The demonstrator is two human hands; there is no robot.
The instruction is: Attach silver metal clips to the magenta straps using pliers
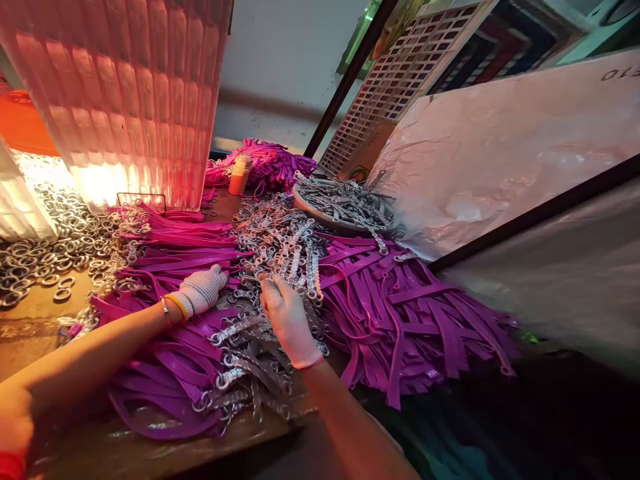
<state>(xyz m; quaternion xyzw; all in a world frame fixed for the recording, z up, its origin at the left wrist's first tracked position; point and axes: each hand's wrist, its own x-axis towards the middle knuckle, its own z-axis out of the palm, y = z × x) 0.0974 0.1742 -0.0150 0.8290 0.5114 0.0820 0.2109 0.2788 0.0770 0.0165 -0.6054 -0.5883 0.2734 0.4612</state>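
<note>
My left hand (pixel 203 291), in a white dotted knit glove with a yellow cuff, is closed among flat purple straps (pixel 185 240). Its fingertips are mostly hidden, and what they grip cannot be made out. Close by on the right, my right hand (pixel 289 323) wears a thin pale glove. Its thumb and fingers pinch the end of a short metal chain (pixel 273 263), partly covered by the fingers. A heap of silvery chains (pixel 295 240) lies around and beyond this hand. Several chains with end rings (pixel 235 330) are joined to strap ends below the hands.
Loose metal rings (pixel 47 257) are spread at the left, beside a ribbed translucent panel (pixel 145 100) lit from behind. A bowl (pixel 325 217) heaped with chains stands behind. More purple straps (pixel 400 313) hang over the right edge. An orange bottle (pixel 240 175) stands at the back.
</note>
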